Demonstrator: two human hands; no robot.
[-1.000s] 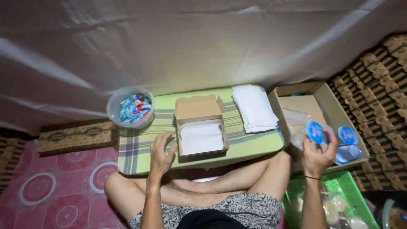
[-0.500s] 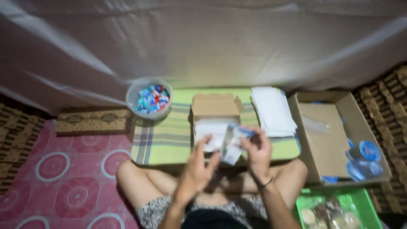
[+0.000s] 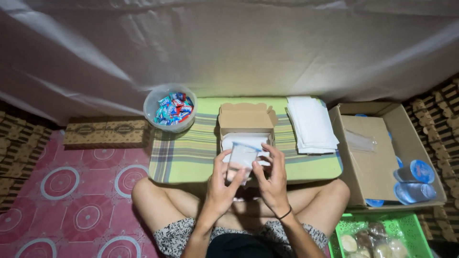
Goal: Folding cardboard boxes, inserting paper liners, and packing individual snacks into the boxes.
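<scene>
Both hands hold a clear plastic cup with a blue-rimmed lid, tilted over the near edge of the low table. My left hand grips its lower left side; my right hand grips its right side. Just behind the cup stands a small open cardboard box lined with white paper, its lid flap folded back.
A low table with a green striped cloth carries a clear bowl of wrapped sweets and a stack of white paper. At right, a large cardboard box holds more sealed cups. A green basket sits lower right.
My right hand lifted a cup from the large box at right and carried it to the middle. My left hand came off the table edge and joined it on the cup.
</scene>
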